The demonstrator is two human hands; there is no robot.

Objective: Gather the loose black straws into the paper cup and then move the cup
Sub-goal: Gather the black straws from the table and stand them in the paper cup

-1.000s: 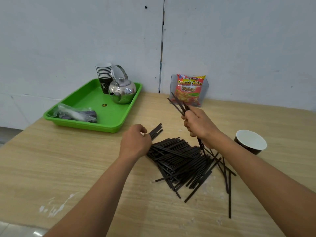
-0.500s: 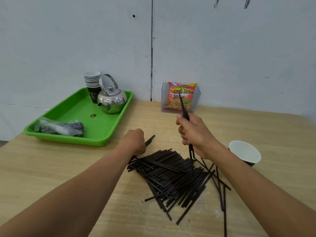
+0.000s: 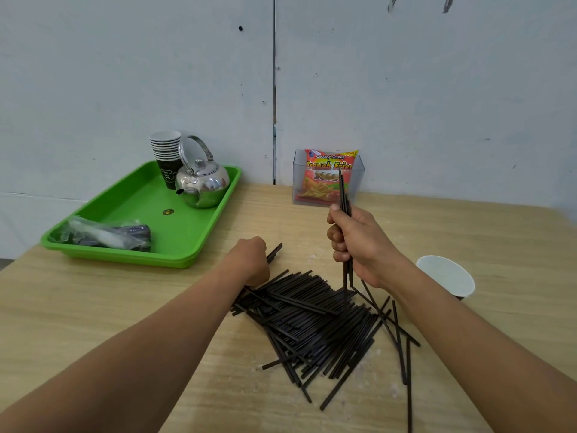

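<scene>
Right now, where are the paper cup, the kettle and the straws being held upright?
paper cup [image 3: 445,276], head view, white inner wall.
kettle [image 3: 207,182], head view, shiny round body.
held straws [image 3: 342,189], head view, stretch above the right hand [image 3: 359,242].

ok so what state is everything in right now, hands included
left hand, gripping a few straws
right hand, holding a straw bundle upright
straw pile, loose on the table
paper cup, upright, empty
kettle, lid on, in the green tray
cup stack, nested, upright
snack packet, standing in the clear box
</scene>
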